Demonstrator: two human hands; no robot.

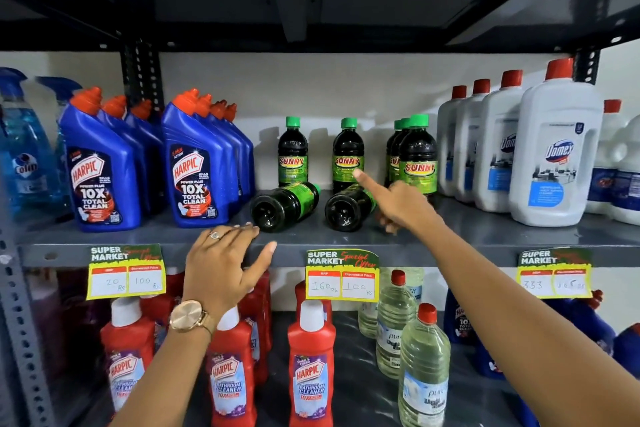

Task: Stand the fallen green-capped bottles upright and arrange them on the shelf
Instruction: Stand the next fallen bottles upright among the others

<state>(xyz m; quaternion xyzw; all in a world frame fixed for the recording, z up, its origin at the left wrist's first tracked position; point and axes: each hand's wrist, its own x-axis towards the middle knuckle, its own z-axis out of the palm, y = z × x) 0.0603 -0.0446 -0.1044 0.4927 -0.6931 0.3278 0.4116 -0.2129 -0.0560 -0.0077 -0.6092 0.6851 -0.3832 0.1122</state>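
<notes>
Leftmost, the left hand point(221, 265) rests open at the front edge of the grey shelf point(485, 236), its fingertips just short of the base of the left fallen bottle point(282, 206), gripping nothing. Beside it lies the right fallen bottle point(348, 206), both with caps pointing to the back, in front of two upright bottles point(292, 154). Further right, the right hand point(398, 203) hovers over that second bottle's cap end, index finger pointing, other fingers curled, empty.
</notes>
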